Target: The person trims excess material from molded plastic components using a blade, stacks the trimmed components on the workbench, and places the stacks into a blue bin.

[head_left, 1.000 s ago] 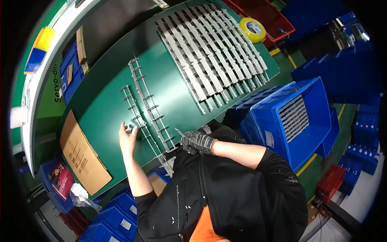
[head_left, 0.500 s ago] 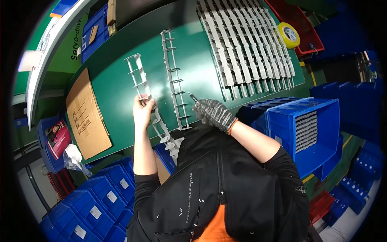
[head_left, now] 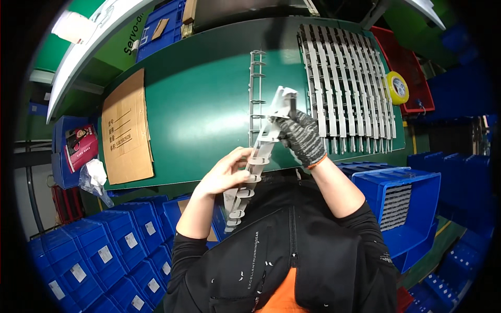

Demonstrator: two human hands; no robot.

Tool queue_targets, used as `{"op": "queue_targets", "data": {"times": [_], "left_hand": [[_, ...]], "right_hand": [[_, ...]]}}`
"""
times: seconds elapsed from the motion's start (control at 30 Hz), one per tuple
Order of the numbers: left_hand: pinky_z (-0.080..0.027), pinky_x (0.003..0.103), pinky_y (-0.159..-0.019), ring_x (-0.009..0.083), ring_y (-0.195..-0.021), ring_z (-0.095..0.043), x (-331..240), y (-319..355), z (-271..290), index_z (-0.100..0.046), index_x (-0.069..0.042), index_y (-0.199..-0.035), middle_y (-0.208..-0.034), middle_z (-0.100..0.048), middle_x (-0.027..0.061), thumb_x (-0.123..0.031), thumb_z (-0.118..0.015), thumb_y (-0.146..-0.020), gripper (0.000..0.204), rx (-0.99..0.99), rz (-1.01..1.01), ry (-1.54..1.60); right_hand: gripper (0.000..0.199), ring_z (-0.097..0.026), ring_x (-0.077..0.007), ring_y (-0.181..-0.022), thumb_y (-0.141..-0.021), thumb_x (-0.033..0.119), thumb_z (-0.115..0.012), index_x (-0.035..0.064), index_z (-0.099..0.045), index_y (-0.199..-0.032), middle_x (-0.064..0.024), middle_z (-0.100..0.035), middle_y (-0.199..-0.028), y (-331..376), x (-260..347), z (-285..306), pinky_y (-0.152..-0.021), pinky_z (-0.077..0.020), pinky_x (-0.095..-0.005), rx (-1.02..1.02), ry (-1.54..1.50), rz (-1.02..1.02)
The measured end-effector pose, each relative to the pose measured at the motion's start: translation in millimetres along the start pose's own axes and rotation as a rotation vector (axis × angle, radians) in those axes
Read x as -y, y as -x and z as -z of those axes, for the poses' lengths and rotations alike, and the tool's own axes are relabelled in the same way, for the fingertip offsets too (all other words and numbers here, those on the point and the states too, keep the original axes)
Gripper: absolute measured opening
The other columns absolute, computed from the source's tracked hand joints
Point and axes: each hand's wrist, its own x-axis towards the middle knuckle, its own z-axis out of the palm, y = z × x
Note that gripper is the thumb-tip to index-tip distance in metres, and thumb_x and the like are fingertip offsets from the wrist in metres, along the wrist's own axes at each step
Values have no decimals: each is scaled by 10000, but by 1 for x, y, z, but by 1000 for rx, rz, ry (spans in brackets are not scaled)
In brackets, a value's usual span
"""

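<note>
- The grey ladder-like strip (head_left: pixel 259 156), flat on the green table (head_left: pixel 198 115) a moment ago, is now lifted off it, slanting above the table's near edge.
- The bare left hand (head_left: pixel 225 175) pinches its middle.
- The gloved right hand (head_left: pixel 301 136) grips its upper end.
- A second grey strip (head_left: pixel 255 94) lies on the table.

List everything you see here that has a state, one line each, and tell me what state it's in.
Grey ladder-shaped strip: lifted off the table, held at both ends.
Left hand: bare, gripping the strip.
Right hand: gloved, gripping the strip.
Second strip: lying flat on the green table.
Blue bin: open, holding grey parts.
</note>
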Motion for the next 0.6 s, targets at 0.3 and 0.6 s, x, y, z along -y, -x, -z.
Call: {"op": "queue_targets", "data": {"times": [0.3, 0.6], "left_hand": [[-543, 322, -560, 297, -809, -615, 5, -21, -17, -362, 57, -1237, -1089, -527, 200, -383, -550, -828, 629, 50, 68, 479], [-451, 225, -378, 198, -528, -615, 3, 0, -23, -427, 16, -1128, -866, -609, 154, -317, -527, -862, 438, -234, 68, 398]], "right_hand": [[165, -452, -69, -411, -809, 190, -571, 30, -573, -849, -18, -525, -570, 7, 22, -5, -364, -336, -190, 11, -31, 21], [209, -415, -34, -492, -899, 220, -464, 51, -577, -948, 42, -478, -587, 33, 15, 34, -453, -345, -191, 50, 238, 25]]}}
